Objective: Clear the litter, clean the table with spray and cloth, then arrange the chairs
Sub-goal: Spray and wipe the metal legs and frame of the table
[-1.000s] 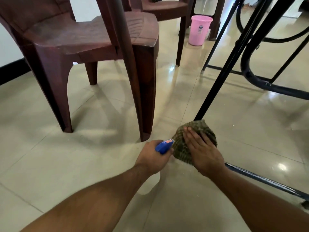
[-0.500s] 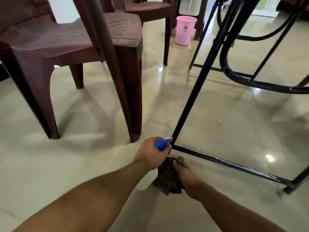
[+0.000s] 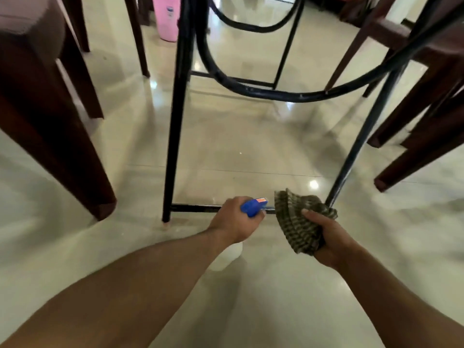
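Observation:
I am low down, looking under the table at its black metal frame (image 3: pixel 175 126). My left hand (image 3: pixel 234 221) grips a spray bottle with a blue trigger head (image 3: pixel 252 207); its white body (image 3: pixel 232 252) shows below my wrist. My right hand (image 3: pixel 326 237) holds a bunched green-and-brown striped cloth (image 3: pixel 296 222) against the frame's low crossbar (image 3: pixel 195 208), near the right leg (image 3: pixel 351 156). A dark brown plastic chair (image 3: pixel 42 101) stands close on the left, and another brown chair (image 3: pixel 426 101) on the right.
A pink plastic bin (image 3: pixel 167 17) stands on the glossy tiled floor beyond the frame. A curved black brace (image 3: pixel 276 92) spans the table legs at mid height. Chair legs crowd both sides of the frame.
The view has swung right and down along the frame. My right hand has carried the cloth rightward along the crossbar toward the right leg. My left hand still grips the spray bottle.

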Available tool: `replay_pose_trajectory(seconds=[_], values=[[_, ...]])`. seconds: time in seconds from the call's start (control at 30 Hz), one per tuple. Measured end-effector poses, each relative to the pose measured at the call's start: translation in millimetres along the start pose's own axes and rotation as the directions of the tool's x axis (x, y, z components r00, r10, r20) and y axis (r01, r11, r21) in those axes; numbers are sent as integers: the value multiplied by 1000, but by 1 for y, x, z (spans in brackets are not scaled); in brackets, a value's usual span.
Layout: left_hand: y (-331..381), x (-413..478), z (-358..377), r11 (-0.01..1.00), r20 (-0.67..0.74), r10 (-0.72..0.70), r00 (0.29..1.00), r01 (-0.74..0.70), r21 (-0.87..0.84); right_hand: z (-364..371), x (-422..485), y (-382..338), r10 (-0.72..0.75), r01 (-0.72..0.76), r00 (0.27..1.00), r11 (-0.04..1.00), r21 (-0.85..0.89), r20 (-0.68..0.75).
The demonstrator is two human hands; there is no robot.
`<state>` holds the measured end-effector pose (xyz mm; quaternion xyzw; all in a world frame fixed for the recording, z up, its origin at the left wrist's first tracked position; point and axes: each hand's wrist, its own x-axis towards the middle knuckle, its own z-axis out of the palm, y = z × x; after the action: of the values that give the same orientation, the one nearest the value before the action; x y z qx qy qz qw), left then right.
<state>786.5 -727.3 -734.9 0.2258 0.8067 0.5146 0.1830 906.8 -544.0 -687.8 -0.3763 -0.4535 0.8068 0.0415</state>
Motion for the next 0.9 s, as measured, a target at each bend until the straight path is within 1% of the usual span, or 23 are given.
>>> replay_pose_trajectory(seconds=[0.07, 0.17, 0.2, 0.3, 0.4, 0.43, 0.5, 0.53, 0.57, 0.6, 0.63, 0.67, 0.7, 0.73, 0.77, 0.8, 0.83, 0.87, 0.9], values=[[18, 6, 23, 999, 34, 36, 999, -36, -8, -21, -4, -5, -8, 8, 1000, 1000, 18, 7], [38, 7, 50, 998, 81, 52, 995, -50, -23, -49, -12, -12, -77, 78, 997, 996, 48, -30], [43, 6, 56, 998, 87, 58, 994, -55, -29, -57, -17, -15, -99, 100, 995, 994, 55, -22], [50, 1, 68, 997, 76, 61, 995, -57, -57, -80, -33, -29, -155, 150, 986, 984, 93, 54], [45, -5, 77, 996, 62, 52, 997, -47, -78, -105, -48, -43, -199, 170, 968, 968, 185, 150], [45, -7, 79, 995, 61, 59, 996, -54, -86, -112, -50, -50, -204, 167, 966, 961, 219, 156], [46, -8, 80, 994, 46, 54, 998, -49, -94, -122, -43, -55, -148, 92, 971, 956, 277, 188], [46, -7, 80, 994, 40, 44, 998, -40, -98, -122, -38, -57, -127, 47, 954, 958, 282, 271], [47, -5, 80, 995, 34, 29, 999, -26, -100, -116, -35, -58, -61, -9, 952, 974, 227, 301], [47, -3, 81, 995, 28, 15, 1000, -12, -95, -111, -30, -56, 17, -63, 956, 987, 148, 293], [48, -1, 83, 997, 24, 3, 1000, -1, -78, -106, -23, -52, 57, -65, 974, 997, 29, 220], [49, 3, 87, 999, 19, -3, 1000, 4, -53, -103, -16, -47, 67, -51, 990, 991, -127, 120], [48, 6, 90, 999, 15, -13, 1000, 13, -33, -102, -10, -41, 78, -61, 996, 945, -322, 40], [47, 9, 95, 1000, 15, -20, 1000, 21, -20, -102, -3, -35, 70, -80, 997, 854, -515, -39], [47, 11, 102, 999, 29, -31, 999, 31, -10, -105, 4, -28, 42, -111, 992, 736, -668, -118], [46, 11, 110, 999, 50, -37, 998, 38, -4, -107, 7, -23, 11, -146, 984, 638, -756, -180], [45, 12, 117, 999, 71, -47, 996, 47, 3, -109, 9, -20, -29, -172, 972, 583, -794, -231], [45, 11, 124, 998, 81, -56, 995, 55, 14, -111, 10, -20, -61, -196, 958, 572, -796, -279], [44, 12, 131, 997, 79, -74, 994, 71, 31, -112, 11, -20, -86, -199, 948, 589, -783, -306]])
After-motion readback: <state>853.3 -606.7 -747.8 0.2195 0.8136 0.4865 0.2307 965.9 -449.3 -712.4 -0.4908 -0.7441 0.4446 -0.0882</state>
